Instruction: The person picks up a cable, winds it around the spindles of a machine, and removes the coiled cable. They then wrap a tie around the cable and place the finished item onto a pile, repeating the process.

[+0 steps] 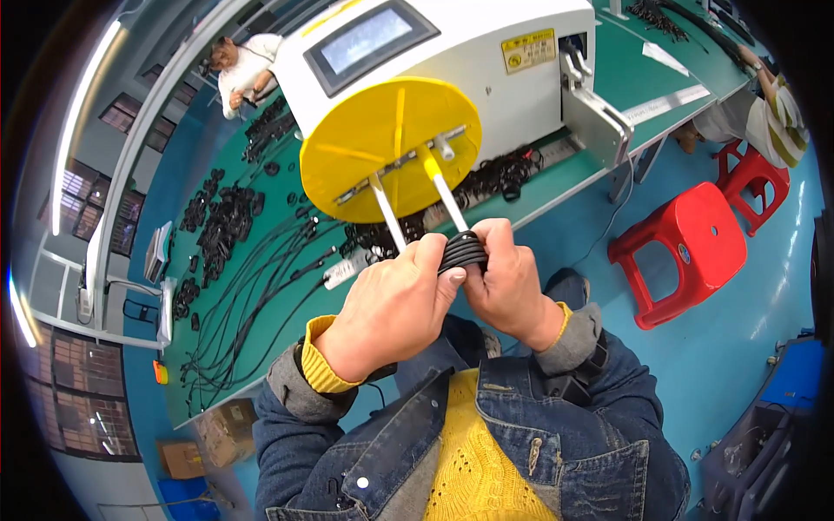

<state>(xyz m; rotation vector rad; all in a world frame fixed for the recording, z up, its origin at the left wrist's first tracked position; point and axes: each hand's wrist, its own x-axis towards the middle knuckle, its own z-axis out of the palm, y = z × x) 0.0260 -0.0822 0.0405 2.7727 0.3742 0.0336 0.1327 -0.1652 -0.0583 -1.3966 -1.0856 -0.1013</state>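
Between my two hands is a coiled bundle of black cable, wound in several tight turns. My left hand grips its left side with the thumb across the front. My right hand is closed on its right side, fingers curled behind where they are partly hidden. The coil sits at the ends of two metal rods that stick out from a round yellow disc. That disc is mounted on the front of a white winding machine with a screen on top.
Loose black cables and piles of black coils lie on the green table at left. A metal bracket juts from the machine's right side. Red stools stand at right. One person works beyond the table, another at far right.
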